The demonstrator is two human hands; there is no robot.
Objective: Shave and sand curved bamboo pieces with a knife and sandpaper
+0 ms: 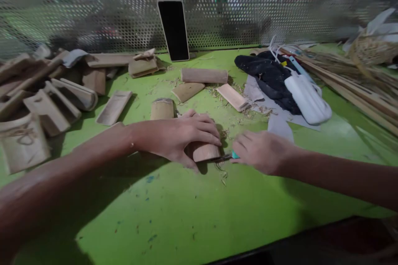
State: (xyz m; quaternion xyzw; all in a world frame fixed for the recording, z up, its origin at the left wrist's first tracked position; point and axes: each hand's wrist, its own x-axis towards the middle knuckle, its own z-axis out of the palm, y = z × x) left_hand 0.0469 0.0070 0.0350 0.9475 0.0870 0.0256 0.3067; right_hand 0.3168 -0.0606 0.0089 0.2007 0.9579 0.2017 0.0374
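Facing perforated metal (124,12) across green tabletop (174,215), left fingers (203,126) clasp wood (205,152); right fingers (244,144), knife (235,155).

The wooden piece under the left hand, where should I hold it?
Maybe hold the wooden piece over its rounded back, from the left, like the left hand: the back arches up, and the green-handled blade in the right hand is at its near right edge.

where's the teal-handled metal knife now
In the head view, the teal-handled metal knife is right of centre, in the right hand, by the curved tan bamboo piece under the left hand.
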